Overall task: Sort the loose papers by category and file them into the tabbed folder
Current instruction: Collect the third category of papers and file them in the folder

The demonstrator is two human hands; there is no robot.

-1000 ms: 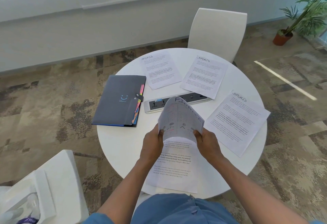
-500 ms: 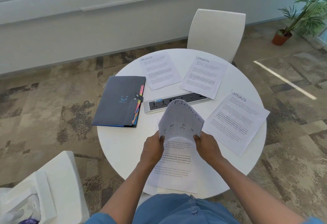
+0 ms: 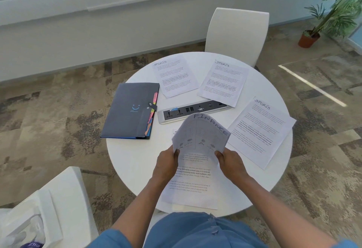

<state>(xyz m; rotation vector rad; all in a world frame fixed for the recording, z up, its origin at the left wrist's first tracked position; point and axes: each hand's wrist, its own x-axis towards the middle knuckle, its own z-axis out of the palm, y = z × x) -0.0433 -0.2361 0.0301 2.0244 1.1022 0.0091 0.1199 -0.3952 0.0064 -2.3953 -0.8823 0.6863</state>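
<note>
Left hand (image 3: 165,162): grips the FINANCE sheet's left lower edge.
Right hand (image 3: 231,162): pinches its right lower edge.
FINANCE sheet (image 3: 201,133): curls up between both hands, above a printed page (image 3: 193,186).
Tabbed folder (image 3: 130,110): closed, far left of the hands.

Round white table (image 3: 125,161), white chair (image 3: 237,32), patterned carpet (image 3: 49,114), potted plant (image 3: 321,22)

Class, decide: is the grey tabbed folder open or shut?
Shut. The tabbed folder lies flat with its cover down and its strap snapped across the edge.
</note>
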